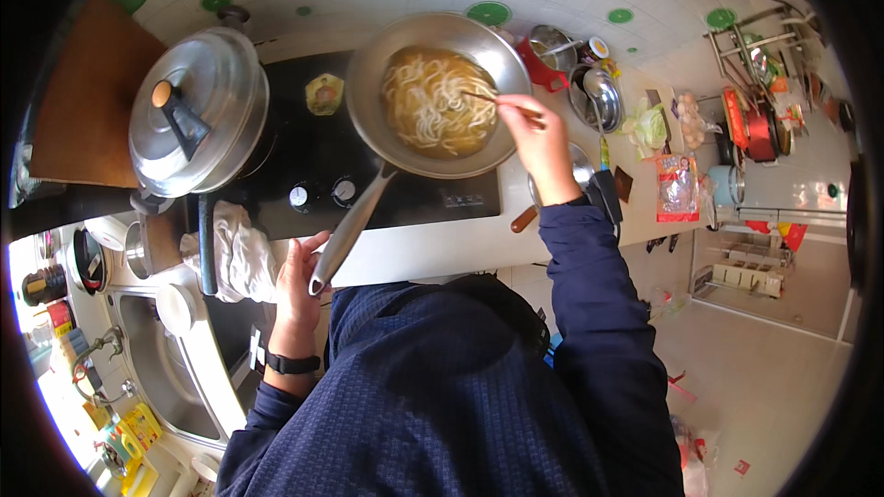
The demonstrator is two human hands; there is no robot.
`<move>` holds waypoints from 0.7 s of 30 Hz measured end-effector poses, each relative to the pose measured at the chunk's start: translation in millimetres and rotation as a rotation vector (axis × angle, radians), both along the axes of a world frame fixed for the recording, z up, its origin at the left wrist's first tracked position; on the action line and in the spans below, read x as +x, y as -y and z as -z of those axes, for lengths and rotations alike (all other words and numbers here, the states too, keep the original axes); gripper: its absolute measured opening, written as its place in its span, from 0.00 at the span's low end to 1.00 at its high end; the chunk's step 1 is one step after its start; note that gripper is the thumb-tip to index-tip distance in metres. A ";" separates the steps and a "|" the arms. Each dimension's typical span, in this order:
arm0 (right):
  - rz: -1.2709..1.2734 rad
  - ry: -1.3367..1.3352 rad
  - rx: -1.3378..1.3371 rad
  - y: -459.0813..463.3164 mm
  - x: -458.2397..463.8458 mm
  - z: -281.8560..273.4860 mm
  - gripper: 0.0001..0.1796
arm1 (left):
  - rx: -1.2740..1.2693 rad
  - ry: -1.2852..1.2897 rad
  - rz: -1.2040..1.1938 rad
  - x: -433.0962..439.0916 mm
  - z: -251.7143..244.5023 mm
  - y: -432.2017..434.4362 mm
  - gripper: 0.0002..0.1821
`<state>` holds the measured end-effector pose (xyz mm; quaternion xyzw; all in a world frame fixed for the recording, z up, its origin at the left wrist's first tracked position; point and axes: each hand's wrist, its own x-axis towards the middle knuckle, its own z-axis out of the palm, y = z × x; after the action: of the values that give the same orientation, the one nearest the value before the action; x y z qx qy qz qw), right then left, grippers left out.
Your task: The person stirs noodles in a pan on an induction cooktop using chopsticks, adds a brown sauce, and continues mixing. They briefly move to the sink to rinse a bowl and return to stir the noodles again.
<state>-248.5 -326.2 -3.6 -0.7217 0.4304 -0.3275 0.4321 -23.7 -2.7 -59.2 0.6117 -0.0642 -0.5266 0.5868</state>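
Note:
A metal wok (pixel 366 93) sits on the right part of the black cooktop (pixel 297 166). Pale noodles (pixel 435 107) lie in yellowish-brown broth inside it. My right hand (pixel 542 138) pinches brown chopsticks (pixel 476 95) over the wok's right rim, their tips among the noodles. The wok's grey handle (pixel 356 224) slants down toward me. Beside the handle's end is my left hand (pixel 298 283), thumb and fingers apart; whether it touches the handle is unclear. A lidded metal pot (pixel 200 110) stands on the cooktop's left side.
A white cloth (pixel 238 255) hangs by a dark pot handle (pixel 207 245) at the counter's front left. Right of the wok are a red container (pixel 542 62), a bowl with a ladle (pixel 597 96), cabbage (pixel 646 128) and eggs (pixel 688 121). The sink (pixel 155 359) lies at left.

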 end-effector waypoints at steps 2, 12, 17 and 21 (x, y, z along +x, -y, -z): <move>-0.113 0.025 0.080 0.2 -5.4 -9.2 0.09 | 0.212 -0.107 -0.130 -14.6 13.5 0.7 0.32; -0.393 -0.042 -0.420 -23.8 -129.9 -51.9 0.10 | 0.049 0.404 0.578 -176.1 60.4 89.0 0.28; 0.165 0.660 0.059 -1.9 -217.3 -61.2 0.13 | 0.104 0.776 0.725 -264.9 115.2 178.0 0.35; 0.275 0.649 0.118 1.8 -286.0 -72.5 0.15 | 0.161 0.544 0.598 -294.8 129.8 208.1 0.33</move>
<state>-534.4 -328.0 68.9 -0.4892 0.3821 -0.5692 0.5392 -318.4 -210.7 -189.0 0.7267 -0.3506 -0.4965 0.3200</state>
